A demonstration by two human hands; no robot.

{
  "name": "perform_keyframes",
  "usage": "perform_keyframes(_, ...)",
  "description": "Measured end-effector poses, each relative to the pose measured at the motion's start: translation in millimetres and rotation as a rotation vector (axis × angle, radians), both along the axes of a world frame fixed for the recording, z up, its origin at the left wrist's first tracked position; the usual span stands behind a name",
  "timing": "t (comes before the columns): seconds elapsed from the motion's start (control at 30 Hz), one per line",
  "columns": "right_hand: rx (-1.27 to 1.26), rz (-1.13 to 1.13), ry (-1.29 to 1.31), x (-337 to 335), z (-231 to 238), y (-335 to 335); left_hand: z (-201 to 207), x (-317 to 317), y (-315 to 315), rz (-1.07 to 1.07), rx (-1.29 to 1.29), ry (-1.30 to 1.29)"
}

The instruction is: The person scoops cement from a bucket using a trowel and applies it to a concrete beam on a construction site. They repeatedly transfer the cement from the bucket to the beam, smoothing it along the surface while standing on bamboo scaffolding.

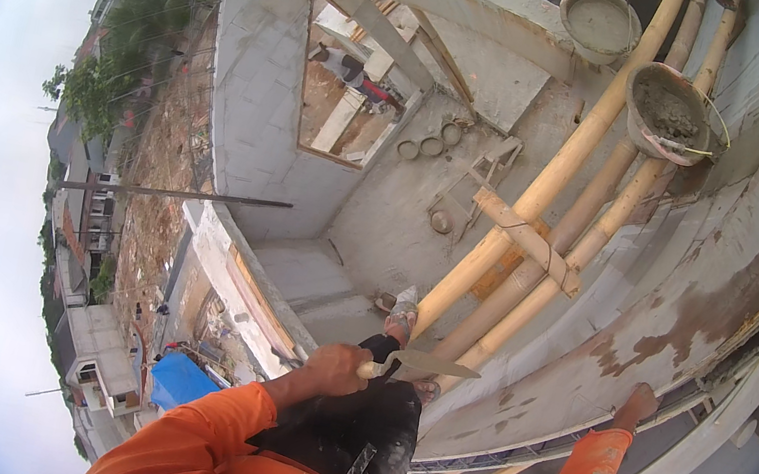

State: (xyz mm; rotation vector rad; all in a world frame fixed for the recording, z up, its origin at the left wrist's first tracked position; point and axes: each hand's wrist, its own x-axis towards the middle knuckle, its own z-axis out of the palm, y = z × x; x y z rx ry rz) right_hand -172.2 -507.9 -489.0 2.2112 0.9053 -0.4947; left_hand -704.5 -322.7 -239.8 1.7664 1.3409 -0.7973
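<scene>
In my left hand (334, 369) is a pointing trowel (428, 363), its fingers wrapped round the pale handle. The metal blade points right, over my feet and the lower ends of the bamboo poles (548, 201). To the right, my right hand (638, 406) is closed at the edge of a grey plastered wall (611, 364); its fingertips are partly hidden. Damp dark patches mark that wall. A bucket of mortar (671, 111) stands on the poles further off, with a second bucket (600, 24) of grey mix beside it.
My feet (402, 317) are on the poles, high above a concrete floor (386, 198). A short wooden crosspiece (526, 241) is tied across them. Below are a wooden trestle (481, 179) and several round pails (431, 147). A block wall (259, 84) with a window opening rises left.
</scene>
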Motion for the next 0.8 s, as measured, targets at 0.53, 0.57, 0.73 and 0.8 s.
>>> perform_keyframes(0.53,1.602,-0.954,0.238,7.6,-121.4,-50.1,-14.2,-35.8,-10.1,-0.157,0.035,0.038)
perform_keyframes(0.57,1.557,-0.920,0.188,17.8,-135.3,-63.3,-18.9,-38.2,-8.6,-0.157,0.041,0.016)
perform_keyframes(0.73,1.133,-0.566,-0.041,43.1,-167.8,-85.9,-34.5,-56.1,-7.3,-0.156,0.081,-0.018)
perform_keyframes(0.8,0.708,-0.239,-0.073,25.6,-171.6,-58.5,-27.7,-58.3,-7.2,-0.124,0.095,0.053)
